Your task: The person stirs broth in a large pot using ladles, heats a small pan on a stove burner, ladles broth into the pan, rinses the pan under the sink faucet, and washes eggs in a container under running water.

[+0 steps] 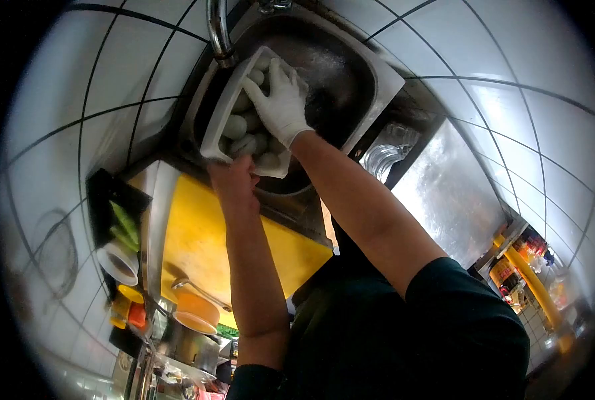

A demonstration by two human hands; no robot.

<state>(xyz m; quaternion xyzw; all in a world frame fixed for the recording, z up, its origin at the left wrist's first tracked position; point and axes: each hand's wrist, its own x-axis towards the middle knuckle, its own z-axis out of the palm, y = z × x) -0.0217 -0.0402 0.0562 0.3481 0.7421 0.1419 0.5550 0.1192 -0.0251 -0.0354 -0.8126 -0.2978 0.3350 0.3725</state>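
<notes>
A white rectangular plastic container (214, 130) is held tilted over the metal sink (384, 83). Several pale greenish, egg-shaped things (235, 127) fill it; they look like eggs. My left hand (234, 180), bare, grips the container's near end with its fingers curled at the rim. On top of the contents lies my right hand (281, 103) in a white glove, thumb and fingers apart. Its fingertips reach the far part of the container, and I cannot make out whether they press on one egg. The faucet (220, 33) hangs just beyond the container's upper left side.
Left of my arms lies a yellow cutting board (197, 230) with a ladle (201, 293) and an orange bowl (196, 312). A white bowl (119, 262) stands near green vegetables (125, 225). Right of the sink are glass dishes (384, 159) and a metal surface (451, 193). Tiled walls close in both sides.
</notes>
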